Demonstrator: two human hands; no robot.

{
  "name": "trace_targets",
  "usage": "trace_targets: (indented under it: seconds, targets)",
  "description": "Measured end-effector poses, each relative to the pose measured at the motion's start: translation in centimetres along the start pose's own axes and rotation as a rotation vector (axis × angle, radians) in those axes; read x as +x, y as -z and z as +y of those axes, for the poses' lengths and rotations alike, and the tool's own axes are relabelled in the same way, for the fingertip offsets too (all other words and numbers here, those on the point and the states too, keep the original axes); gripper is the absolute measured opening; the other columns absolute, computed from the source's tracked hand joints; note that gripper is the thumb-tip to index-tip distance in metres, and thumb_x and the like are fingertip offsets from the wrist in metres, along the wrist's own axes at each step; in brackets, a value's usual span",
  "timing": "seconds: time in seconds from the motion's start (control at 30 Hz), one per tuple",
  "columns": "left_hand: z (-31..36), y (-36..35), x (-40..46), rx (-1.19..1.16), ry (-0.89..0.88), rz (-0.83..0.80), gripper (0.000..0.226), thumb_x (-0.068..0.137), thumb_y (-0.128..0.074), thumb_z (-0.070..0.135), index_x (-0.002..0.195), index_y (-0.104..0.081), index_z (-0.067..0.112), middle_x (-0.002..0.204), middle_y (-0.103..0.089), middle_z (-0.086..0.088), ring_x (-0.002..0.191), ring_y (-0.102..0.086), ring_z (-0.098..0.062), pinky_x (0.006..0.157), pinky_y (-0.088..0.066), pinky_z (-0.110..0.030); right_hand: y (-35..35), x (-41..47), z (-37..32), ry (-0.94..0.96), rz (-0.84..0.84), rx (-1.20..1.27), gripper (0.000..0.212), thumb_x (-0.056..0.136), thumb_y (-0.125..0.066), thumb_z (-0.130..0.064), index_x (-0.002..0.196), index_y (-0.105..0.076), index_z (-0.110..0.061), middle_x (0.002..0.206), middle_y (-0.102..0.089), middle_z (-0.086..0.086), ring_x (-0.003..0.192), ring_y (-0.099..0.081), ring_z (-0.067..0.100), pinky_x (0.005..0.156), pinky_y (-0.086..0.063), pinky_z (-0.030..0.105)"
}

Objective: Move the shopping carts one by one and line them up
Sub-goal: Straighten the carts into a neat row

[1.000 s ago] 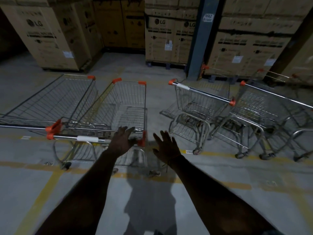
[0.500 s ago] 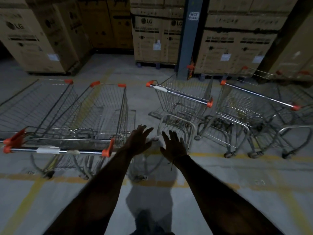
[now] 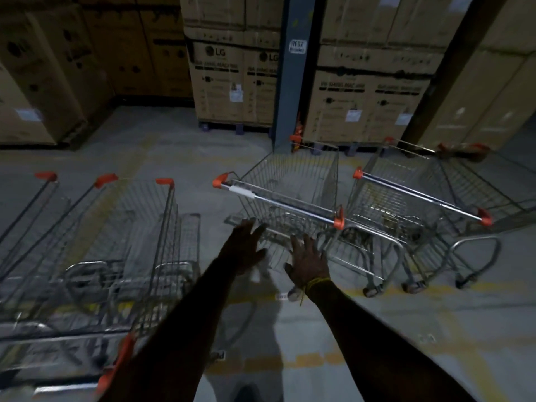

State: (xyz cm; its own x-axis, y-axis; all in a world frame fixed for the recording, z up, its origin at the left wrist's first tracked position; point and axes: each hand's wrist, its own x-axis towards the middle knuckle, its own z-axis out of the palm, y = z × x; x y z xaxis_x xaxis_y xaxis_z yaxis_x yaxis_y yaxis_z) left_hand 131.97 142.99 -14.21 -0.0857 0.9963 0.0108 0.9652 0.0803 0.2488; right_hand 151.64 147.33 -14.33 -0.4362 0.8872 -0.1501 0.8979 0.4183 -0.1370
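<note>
Several wire shopping carts with orange corner caps stand on the concrete floor. Two of them stand side by side at the left, the nearer one with its handle low by my left forearm. A third cart stands skewed in the middle, its handle bar running diagonally. A fourth cart stands to its right. My left hand and my right hand are both stretched forward with fingers spread, just short of the middle cart's handle. Neither hand holds anything.
Stacks of large cardboard boxes on pallets line the back and the left. A blue steel column rises behind the middle cart. Yellow lines cross the floor near my feet. Another cart stands at the far right.
My left hand has left the handle of the left cart. Both hands and my view have moved right and forward, toward the skewed middle cart.
</note>
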Motion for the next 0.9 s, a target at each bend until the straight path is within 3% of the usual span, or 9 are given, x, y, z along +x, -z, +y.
trace_targets:
  seconds: [0.2, 0.33, 0.47, 0.77, 0.9]
  targets:
    - [-1.9, -0.5, 9.9, 0.051, -0.062, 0.024, 0.076, 0.092, -0.05, 0.048, 0.155, -0.013, 0.024, 0.162, -0.007, -0.013, 0.149, -0.005, -0.034, 0.117, -0.015, -0.054, 1.4, 8.3, -0.3, -0.051, 0.064, -0.018, 0.084, 0.095, -0.046, -0.05, 0.156, 0.005, -0.022, 0.163, 0.011, 0.012, 0.15, 0.007, 0.033, 0.118, -0.005, 0.054]
    - [-4.1, -1.4, 13.5, 0.064, -0.038, -0.015, 0.082, 0.088, -0.058, 0.046, 0.154, -0.014, 0.025, 0.163, -0.006, -0.01, 0.149, -0.005, -0.035, 0.117, -0.011, -0.058, 0.5, 12.0, 1.4, -0.123, 0.027, 0.017, 0.094, 0.09, -0.051, -0.056, 0.155, 0.012, -0.026, 0.162, 0.015, 0.012, 0.149, 0.01, 0.033, 0.118, -0.004, 0.054]
    - [-6.4, -2.4, 16.2, 0.083, -0.025, -0.046, 0.094, 0.066, -0.079, 0.05, 0.146, -0.039, 0.023, 0.15, -0.042, -0.014, 0.136, -0.039, -0.043, 0.1, -0.036, -0.068, -0.6, 13.6, 3.3, -0.096, -0.037, -0.053, 0.11, 0.085, -0.057, -0.058, 0.148, 0.026, -0.021, 0.155, 0.029, 0.012, 0.147, 0.016, 0.037, 0.117, 0.001, 0.055]
    - [-7.8, -3.3, 20.8, 0.055, -0.034, -0.012, 0.083, 0.068, -0.069, 0.039, 0.145, -0.04, 0.027, 0.146, -0.046, -0.009, 0.136, -0.039, -0.04, 0.101, -0.037, -0.062, -0.2, 18.5, 4.4, -0.092, -0.045, -0.056, 0.118, 0.077, -0.065, -0.047, 0.143, 0.031, -0.026, 0.158, 0.027, 0.013, 0.146, 0.02, 0.038, 0.116, 0.006, 0.056]
    - [-7.4, -2.5, 23.5, 0.028, 0.02, -0.014, 0.079, 0.062, -0.068, 0.035, 0.138, -0.049, 0.025, 0.137, -0.055, -0.01, 0.127, -0.049, -0.042, 0.096, -0.042, -0.064, 0.8, 21.8, 5.6, -0.061, -0.059, -0.039, 0.116, 0.077, -0.067, -0.046, 0.151, 0.021, -0.03, 0.159, 0.026, 0.012, 0.146, 0.019, 0.038, 0.116, 0.005, 0.056]
